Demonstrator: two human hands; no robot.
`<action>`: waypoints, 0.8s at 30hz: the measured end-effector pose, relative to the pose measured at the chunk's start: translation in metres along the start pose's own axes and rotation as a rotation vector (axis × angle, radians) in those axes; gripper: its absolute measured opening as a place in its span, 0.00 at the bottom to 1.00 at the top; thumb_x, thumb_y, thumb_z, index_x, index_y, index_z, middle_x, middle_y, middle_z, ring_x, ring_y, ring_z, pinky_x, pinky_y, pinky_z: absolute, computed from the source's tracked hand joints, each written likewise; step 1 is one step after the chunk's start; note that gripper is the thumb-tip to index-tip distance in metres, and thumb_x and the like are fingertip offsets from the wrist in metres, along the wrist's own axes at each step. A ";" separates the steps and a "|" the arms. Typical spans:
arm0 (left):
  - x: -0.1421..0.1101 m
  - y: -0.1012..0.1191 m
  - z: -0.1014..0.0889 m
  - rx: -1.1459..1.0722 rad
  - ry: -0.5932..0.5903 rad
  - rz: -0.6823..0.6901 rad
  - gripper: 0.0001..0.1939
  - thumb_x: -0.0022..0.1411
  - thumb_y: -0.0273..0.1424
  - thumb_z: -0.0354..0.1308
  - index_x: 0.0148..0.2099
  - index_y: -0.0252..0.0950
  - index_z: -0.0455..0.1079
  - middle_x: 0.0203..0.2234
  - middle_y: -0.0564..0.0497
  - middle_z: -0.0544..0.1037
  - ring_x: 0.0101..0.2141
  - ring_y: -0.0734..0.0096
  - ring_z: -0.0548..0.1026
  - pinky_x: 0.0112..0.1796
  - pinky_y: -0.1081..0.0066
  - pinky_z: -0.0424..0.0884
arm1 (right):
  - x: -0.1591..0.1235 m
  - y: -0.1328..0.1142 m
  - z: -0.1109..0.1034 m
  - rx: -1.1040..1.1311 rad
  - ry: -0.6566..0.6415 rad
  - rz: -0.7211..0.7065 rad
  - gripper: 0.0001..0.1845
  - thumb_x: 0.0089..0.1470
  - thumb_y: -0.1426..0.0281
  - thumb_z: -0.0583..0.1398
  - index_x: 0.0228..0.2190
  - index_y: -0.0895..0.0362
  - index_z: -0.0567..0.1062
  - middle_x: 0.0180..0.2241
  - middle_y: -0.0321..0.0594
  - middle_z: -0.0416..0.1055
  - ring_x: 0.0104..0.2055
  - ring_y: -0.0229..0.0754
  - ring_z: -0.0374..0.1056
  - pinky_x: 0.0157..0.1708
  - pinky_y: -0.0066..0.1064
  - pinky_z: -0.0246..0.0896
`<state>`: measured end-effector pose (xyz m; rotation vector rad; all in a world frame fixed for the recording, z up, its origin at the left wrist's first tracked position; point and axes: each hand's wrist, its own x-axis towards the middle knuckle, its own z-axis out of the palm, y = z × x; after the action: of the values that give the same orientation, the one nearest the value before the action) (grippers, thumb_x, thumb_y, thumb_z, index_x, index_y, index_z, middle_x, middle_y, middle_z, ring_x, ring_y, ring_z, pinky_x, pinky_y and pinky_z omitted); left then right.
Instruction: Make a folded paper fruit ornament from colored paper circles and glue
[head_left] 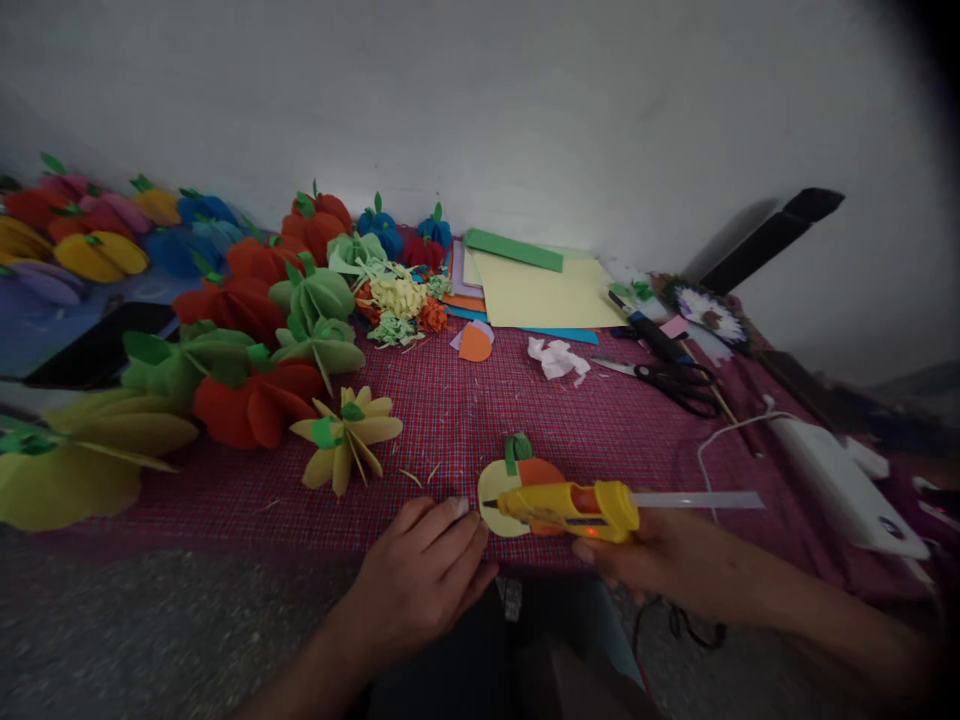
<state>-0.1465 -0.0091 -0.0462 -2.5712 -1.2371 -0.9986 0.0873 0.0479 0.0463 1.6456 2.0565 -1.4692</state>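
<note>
At the near edge of the surface (442, 420): cream-and-orange paper piece (493, 481), green strip (517, 452) at its far side.
Right hand (660, 555): grips the yellow glue gun (559, 503), nozzle pointing left over the cream part.
Left hand (427, 565): fingers bent at the paper's left edge; whether they pinch it cannot be told.
Burn risk: nozzle, probably hot, lies near the left fingers; a slip of either hand could cause contact.
Glue risk: excess trigger pressure could cause drips on paper or cloth.
Shift risk: if poorly held, the paper could slide.
Hidden: trigger; part of the orange paper, behind the gun.
Unclear: nozzle contact; any glue bead.
</note>
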 end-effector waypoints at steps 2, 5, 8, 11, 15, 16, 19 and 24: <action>-0.001 0.000 0.000 0.008 -0.003 -0.002 0.13 0.55 0.30 0.58 0.44 0.33 0.69 0.36 0.50 0.78 0.40 0.65 0.72 0.41 0.63 0.63 | -0.001 0.002 0.000 -0.013 -0.033 0.013 0.19 0.53 0.55 0.53 0.24 0.56 0.70 0.19 0.35 0.67 0.21 0.35 0.63 0.19 0.23 0.56; -0.001 0.000 0.000 0.011 0.010 -0.004 0.13 0.55 0.30 0.58 0.44 0.33 0.69 0.36 0.50 0.78 0.40 0.65 0.72 0.41 0.63 0.63 | -0.003 0.005 0.000 -0.012 -0.059 0.012 0.19 0.53 0.54 0.52 0.25 0.56 0.70 0.21 0.35 0.67 0.23 0.37 0.65 0.21 0.25 0.57; 0.000 0.000 0.000 0.007 0.016 -0.004 0.13 0.56 0.30 0.58 0.44 0.33 0.70 0.36 0.50 0.78 0.40 0.65 0.72 0.41 0.63 0.63 | -0.005 0.007 0.000 -0.023 -0.059 0.008 0.19 0.54 0.54 0.52 0.25 0.56 0.69 0.20 0.35 0.66 0.23 0.36 0.64 0.21 0.25 0.56; 0.001 0.001 0.000 0.005 0.024 -0.005 0.12 0.56 0.30 0.58 0.43 0.33 0.70 0.35 0.51 0.78 0.39 0.64 0.72 0.40 0.63 0.63 | -0.007 0.009 0.000 -0.042 -0.057 0.012 0.20 0.53 0.53 0.52 0.26 0.56 0.70 0.20 0.34 0.66 0.23 0.35 0.63 0.21 0.24 0.56; -0.001 0.000 0.001 -0.007 0.021 -0.002 0.13 0.55 0.29 0.59 0.44 0.33 0.70 0.36 0.51 0.78 0.40 0.64 0.72 0.41 0.62 0.63 | -0.012 0.007 -0.001 -0.047 -0.088 0.035 0.19 0.54 0.55 0.51 0.29 0.56 0.70 0.22 0.33 0.65 0.23 0.34 0.61 0.21 0.23 0.55; -0.001 0.000 0.001 -0.010 0.015 -0.004 0.13 0.55 0.29 0.59 0.44 0.32 0.70 0.36 0.51 0.78 0.40 0.63 0.72 0.41 0.62 0.62 | -0.013 0.006 -0.001 -0.050 -0.095 0.044 0.18 0.55 0.56 0.51 0.30 0.56 0.70 0.22 0.33 0.64 0.23 0.34 0.61 0.21 0.22 0.55; -0.002 0.000 0.000 -0.012 -0.003 -0.004 0.13 0.55 0.29 0.59 0.44 0.32 0.69 0.37 0.51 0.78 0.40 0.64 0.71 0.42 0.62 0.62 | -0.016 0.002 -0.002 -0.069 -0.105 0.049 0.16 0.55 0.58 0.51 0.32 0.56 0.70 0.22 0.34 0.64 0.24 0.34 0.61 0.21 0.23 0.55; -0.001 0.000 0.000 -0.002 0.008 0.004 0.13 0.56 0.30 0.58 0.44 0.33 0.69 0.36 0.50 0.78 0.40 0.64 0.72 0.41 0.62 0.62 | -0.018 0.005 -0.001 -0.064 -0.085 -0.006 0.16 0.55 0.58 0.51 0.31 0.55 0.71 0.21 0.34 0.64 0.22 0.35 0.59 0.20 0.23 0.54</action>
<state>-0.1471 -0.0096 -0.0472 -2.5681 -1.2291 -1.0091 0.0989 0.0365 0.0552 1.5269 2.0429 -1.4341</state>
